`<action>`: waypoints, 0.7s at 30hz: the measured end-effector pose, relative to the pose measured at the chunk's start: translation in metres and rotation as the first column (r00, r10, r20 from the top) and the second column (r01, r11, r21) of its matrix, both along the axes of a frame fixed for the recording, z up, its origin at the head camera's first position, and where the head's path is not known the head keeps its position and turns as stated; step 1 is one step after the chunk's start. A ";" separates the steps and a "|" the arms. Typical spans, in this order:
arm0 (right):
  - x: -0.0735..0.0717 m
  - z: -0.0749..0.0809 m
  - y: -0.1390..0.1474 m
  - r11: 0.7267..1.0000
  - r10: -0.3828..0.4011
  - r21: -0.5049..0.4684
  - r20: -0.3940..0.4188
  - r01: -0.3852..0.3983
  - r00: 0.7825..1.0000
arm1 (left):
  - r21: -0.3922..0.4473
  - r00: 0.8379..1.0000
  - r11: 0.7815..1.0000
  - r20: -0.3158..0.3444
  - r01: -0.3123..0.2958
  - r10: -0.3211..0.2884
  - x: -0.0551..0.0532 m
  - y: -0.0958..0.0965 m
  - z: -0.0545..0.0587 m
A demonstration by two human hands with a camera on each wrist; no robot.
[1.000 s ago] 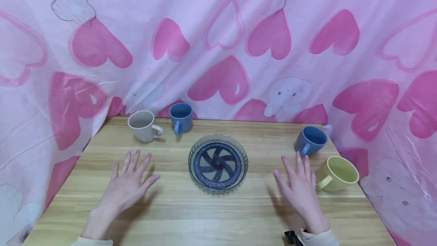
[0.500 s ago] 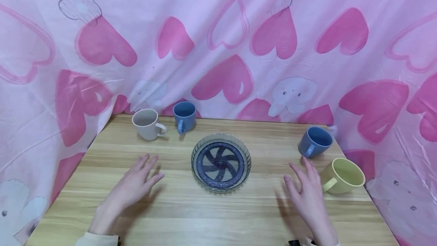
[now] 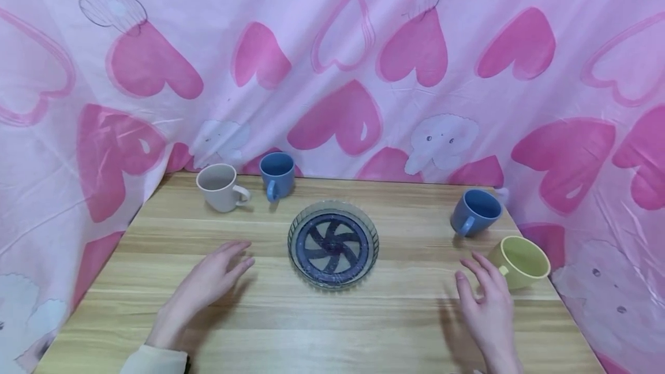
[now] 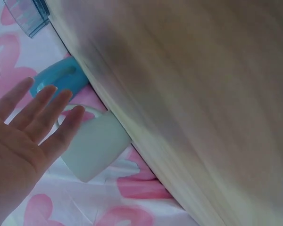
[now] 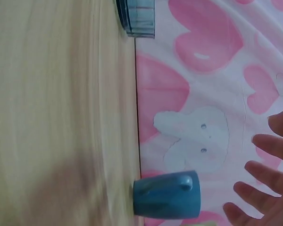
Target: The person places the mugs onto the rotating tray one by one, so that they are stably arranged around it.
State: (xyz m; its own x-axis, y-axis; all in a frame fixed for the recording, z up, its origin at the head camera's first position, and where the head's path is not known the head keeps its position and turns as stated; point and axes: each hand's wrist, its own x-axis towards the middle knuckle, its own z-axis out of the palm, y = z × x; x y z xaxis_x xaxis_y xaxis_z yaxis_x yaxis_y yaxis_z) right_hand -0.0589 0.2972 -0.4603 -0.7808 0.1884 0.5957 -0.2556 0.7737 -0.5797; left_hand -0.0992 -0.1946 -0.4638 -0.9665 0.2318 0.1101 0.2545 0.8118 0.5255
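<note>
Above the table's left part hovers my left hand, its fingers loosely bent and holding nothing. Beyond it stand a pale grey mug and a blue mug. On the right side my right hand is in the air, fingers relaxed, with nothing in them. A yellow-green mug stands just beyond it, its handle partly hidden by the fingers. Behind that mug is a second blue mug. Between the hands lies a round clear glass dish with a dark pinwheel pattern. In the right wrist view the spread fingers touch nothing.
The wooden table carries all the mugs and the dish. A pink cloth printed with hearts hangs behind it and along both sides, close to the table's edges.
The right hand has drawn back and right, now nearer the yellow-green mug. The left hand has turned, its spread fingers now closer together. Mugs and dish stay in place.
</note>
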 end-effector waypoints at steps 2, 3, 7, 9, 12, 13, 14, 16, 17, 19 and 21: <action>0.002 -0.001 0.003 1.000 -0.020 -0.014 -0.019 0.020 1.000 | 0.006 1.000 1.000 0.000 0.003 -0.003 -0.002 0.002 0.000; 0.003 -0.002 0.004 0.999 -0.029 -0.023 -0.024 0.029 0.999 | 0.009 1.000 1.000 0.004 0.004 -0.004 -0.003 0.002 -0.001; 0.008 -0.004 0.009 0.995 -0.062 -0.077 -0.019 0.060 0.998 | 0.021 0.999 1.000 0.034 0.014 -0.015 -0.007 0.006 -0.001; 0.009 -0.004 0.011 0.992 -0.075 -0.101 -0.016 0.073 0.997 | 0.029 0.998 0.999 0.058 0.017 -0.019 -0.009 0.007 0.000; 0.012 -0.006 0.015 0.987 -0.106 -0.123 -0.019 0.103 0.994 | 0.027 0.994 0.999 0.103 0.026 -0.029 -0.012 0.008 0.001; 0.013 -0.007 0.016 0.985 -0.117 -0.131 -0.019 0.114 0.993 | 0.025 0.992 0.999 0.118 0.029 -0.031 -0.013 0.009 0.001; 0.014 -0.007 0.018 0.982 -0.126 -0.143 -0.017 0.122 0.992 | 0.020 0.991 0.999 0.131 0.035 -0.037 -0.015 0.009 0.002; 0.015 -0.009 0.021 0.973 -0.152 -0.175 -0.005 0.148 0.988 | 0.009 0.986 0.999 0.159 0.044 -0.045 -0.017 0.011 0.003; 0.016 -0.011 0.022 0.967 -0.165 -0.194 0.005 0.163 0.986 | 0.007 0.984 0.999 0.171 0.048 -0.049 -0.018 0.011 0.004; 0.016 -0.014 0.026 0.955 -0.179 -0.240 0.013 0.177 0.984 | 0.002 0.981 0.998 0.186 0.058 -0.057 -0.020 0.013 0.005; 0.016 -0.017 0.030 0.938 -0.201 -0.286 0.022 0.199 0.979 | -0.002 0.978 0.998 0.201 0.064 -0.062 -0.021 0.016 0.008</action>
State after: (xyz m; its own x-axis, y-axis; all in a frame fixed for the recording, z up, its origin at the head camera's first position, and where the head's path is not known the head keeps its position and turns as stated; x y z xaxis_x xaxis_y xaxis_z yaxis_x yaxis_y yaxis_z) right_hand -0.0431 0.3269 -0.4774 -0.7055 0.5026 0.4997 -0.1180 0.6119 -0.7821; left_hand -0.1198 -0.1788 -0.4563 -0.9521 0.2930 -0.0870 0.1952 0.8019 0.5647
